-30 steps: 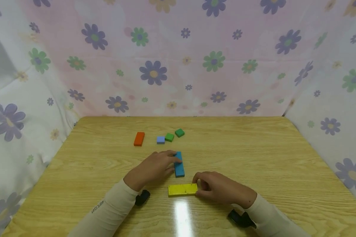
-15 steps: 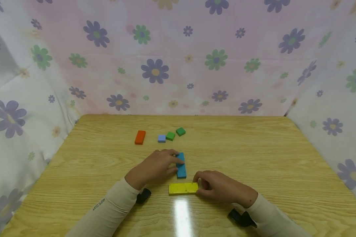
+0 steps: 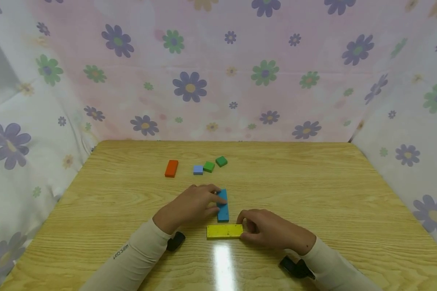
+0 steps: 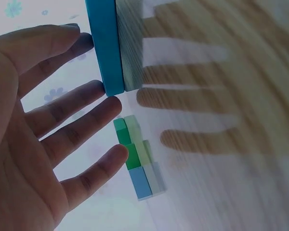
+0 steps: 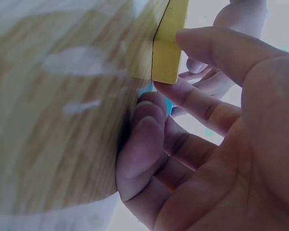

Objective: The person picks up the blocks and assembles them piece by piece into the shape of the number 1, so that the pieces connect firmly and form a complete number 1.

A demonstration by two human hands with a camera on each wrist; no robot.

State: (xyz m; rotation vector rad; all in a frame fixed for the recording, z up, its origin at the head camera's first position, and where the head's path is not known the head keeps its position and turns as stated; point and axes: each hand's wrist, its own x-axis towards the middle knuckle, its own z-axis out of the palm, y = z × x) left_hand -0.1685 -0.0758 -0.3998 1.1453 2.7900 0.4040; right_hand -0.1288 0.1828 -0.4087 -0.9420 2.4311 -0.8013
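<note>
Near the middle of the wooden table (image 3: 313, 182), toward its near edge, the blue block (image 3: 223, 205) has slid a little closer to the yellow block (image 3: 224, 230) than it lay a second ago, so its near end now almost meets the yellow block's top edge; the yellow block itself has not moved. Both hands lie low on the surface much as before. The left hand (image 3: 189, 206) rests palm down with straight, spread fingers, its fingertips (image 4: 111, 103) pressing against the blue block's left side and top without curling round it. The right hand (image 3: 267, 230) is curled at the yellow block's right end, thumb and forefinger (image 5: 202, 45) pinching that end while the other fingers fold under against the table. Each forearm wears a cream sleeve (image 3: 131, 258). The blue block is a flat, long rectangle lying with its length running from the near edge toward the far edge; the yellow one is a similar flat bar lying crosswise, parallel to the near edge, so the two form a rough T. Farther toward the far edge lie an orange block (image 3: 171, 168), a pale blue cube (image 3: 198, 169) and two green cubes (image 3: 209, 166) close together in a short row.
</note>
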